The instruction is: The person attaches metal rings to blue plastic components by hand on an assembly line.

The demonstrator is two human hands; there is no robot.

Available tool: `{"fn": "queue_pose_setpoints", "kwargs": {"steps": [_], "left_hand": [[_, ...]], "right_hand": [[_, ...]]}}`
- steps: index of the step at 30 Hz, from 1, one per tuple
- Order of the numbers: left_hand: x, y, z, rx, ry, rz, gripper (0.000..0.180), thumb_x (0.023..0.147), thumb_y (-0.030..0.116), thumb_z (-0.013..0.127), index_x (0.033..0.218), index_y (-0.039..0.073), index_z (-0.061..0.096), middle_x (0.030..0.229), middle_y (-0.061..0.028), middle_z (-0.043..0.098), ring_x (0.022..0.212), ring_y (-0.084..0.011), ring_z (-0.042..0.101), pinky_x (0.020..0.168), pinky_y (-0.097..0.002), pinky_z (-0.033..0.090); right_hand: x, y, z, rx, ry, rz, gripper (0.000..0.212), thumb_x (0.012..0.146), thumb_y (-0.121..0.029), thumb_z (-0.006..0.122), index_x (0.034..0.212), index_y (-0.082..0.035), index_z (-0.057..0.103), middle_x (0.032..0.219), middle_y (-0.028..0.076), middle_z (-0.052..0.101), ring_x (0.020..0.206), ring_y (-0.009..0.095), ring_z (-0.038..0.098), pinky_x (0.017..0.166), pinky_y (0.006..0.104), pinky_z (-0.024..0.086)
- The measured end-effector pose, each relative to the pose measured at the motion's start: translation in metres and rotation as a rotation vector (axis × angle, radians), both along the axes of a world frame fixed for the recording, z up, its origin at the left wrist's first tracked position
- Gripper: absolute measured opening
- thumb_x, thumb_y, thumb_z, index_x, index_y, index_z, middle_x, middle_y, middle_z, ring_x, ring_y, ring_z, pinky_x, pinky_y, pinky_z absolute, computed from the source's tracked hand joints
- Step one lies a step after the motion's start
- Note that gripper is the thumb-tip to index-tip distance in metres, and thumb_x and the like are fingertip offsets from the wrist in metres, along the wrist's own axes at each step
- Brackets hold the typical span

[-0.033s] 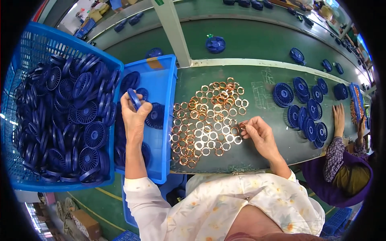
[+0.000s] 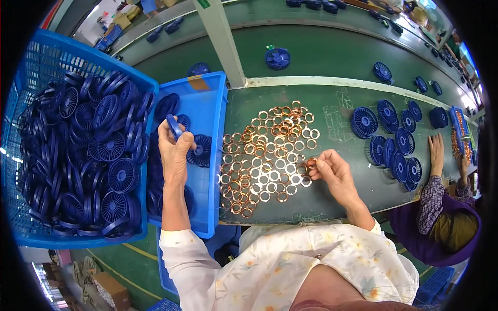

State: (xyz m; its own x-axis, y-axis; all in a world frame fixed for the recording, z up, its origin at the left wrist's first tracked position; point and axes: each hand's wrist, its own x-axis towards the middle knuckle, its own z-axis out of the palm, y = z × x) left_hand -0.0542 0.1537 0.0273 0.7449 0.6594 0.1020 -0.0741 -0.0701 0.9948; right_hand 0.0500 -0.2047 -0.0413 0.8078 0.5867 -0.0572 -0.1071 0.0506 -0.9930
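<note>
- Left of centre in the head view: holds a blue fan cover on edge in the left hand, thumb and fingers closed on it, over a blue tray.
- Right of centre: pinches a copper ring between thumb and fingertips of the right hand, beside the scattered rings at mid-frame.
- Far left: shows heaped covers in a blue crate.
- Right: shows more covers on a green table, near a co-worker's hand.
</note>
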Motion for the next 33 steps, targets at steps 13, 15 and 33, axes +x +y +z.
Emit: {"fn": "queue_pose_setpoints", "kwargs": {"steps": [13,15,33], "left_hand": [[0.043,-0.106,-0.017,-0.499,0.112,-0.502,0.021,0.103,0.023,0.057,0.113,0.004,0.057,0.102,-0.0065,0.069,0.089,-0.0145,0.071,0.075,-0.0311,0.063],[0.043,-0.112,-0.022,-0.503,0.129,-0.535,0.022,0.104,0.024,0.055,0.114,0.005,0.057,0.107,-0.0087,0.069,0.092,-0.0169,0.071,0.079,-0.0342,0.063],[0.033,-0.117,-0.036,-0.553,0.136,-0.534,0.021,0.099,0.008,0.055,0.117,-0.002,0.058,0.110,-0.0123,0.068,0.096,-0.0173,0.070,0.084,-0.0334,0.062]], "right_hand": [[0.002,0.019,0.030,0.194,0.123,-0.017,0.011,0.099,-0.002,0.059,0.109,-0.005,0.055,0.096,0.001,0.064,0.075,0.004,0.061,0.065,0.0199,0.053],[0.005,0.019,0.025,0.210,0.106,-0.013,0.011,0.099,-0.002,0.058,0.110,-0.003,0.058,0.096,0.001,0.064,0.071,0.005,0.063,0.063,0.0207,0.057],[-0.004,0.065,0.050,-0.137,-0.651,-0.055,0.027,0.085,0.002,0.073,0.112,0.003,0.067,0.111,0.014,0.063,0.087,0.016,0.068,0.075,0.0263,0.060]]}}
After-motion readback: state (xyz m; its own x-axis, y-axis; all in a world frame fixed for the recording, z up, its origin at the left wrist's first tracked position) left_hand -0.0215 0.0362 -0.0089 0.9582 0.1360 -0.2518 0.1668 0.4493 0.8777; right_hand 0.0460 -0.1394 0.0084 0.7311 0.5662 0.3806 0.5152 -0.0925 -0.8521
